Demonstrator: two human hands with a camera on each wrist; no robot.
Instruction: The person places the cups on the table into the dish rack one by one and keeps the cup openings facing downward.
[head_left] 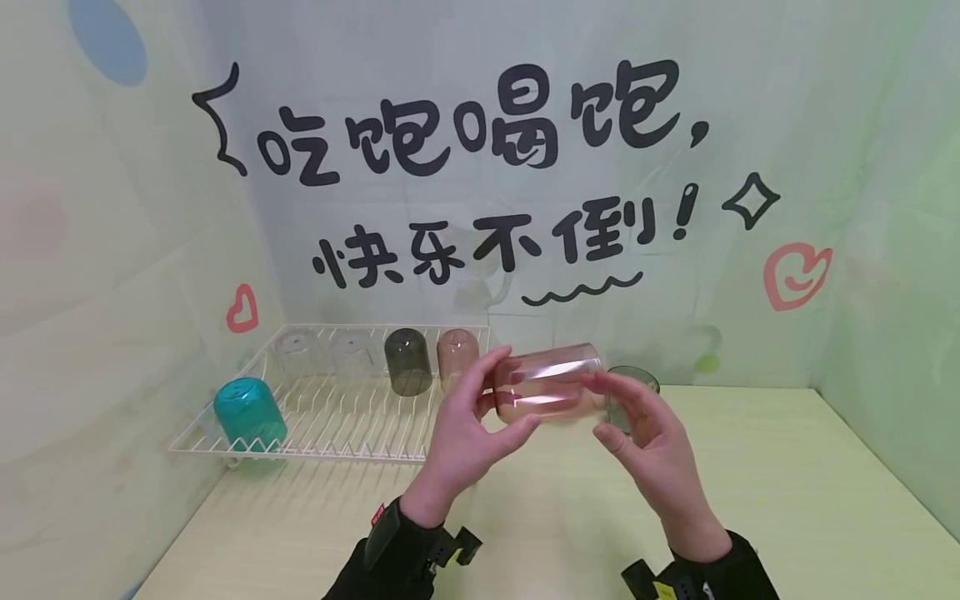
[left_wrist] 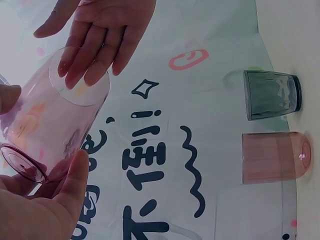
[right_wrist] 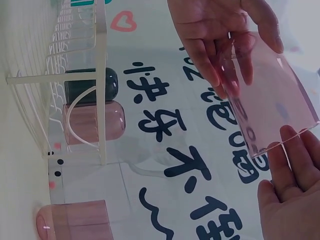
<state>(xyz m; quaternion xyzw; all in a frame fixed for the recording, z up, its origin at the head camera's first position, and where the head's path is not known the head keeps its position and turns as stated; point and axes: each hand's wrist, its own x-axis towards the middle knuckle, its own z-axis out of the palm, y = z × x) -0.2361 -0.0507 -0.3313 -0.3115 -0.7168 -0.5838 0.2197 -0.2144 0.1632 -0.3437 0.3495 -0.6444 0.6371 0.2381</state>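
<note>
At mid-frame, the left hand (head_left: 467, 429) grips a see-through pink cylindrical cup (head_left: 551, 381), apparently for 2-handed turning; the right hand (head_left: 662, 447), thumb and fingers apart, should next steady it.

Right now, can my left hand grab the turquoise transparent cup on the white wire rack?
Probably not: your left hand holds the pink transparent cylindrical cup, though the way to the turquoise cup looks free.

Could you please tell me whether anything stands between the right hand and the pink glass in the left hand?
Nothing visible does. The left hand holds the pink glass with its open end toward the right hand, whose fingers reach the rim; the greenish glass stands beyond them.
</note>
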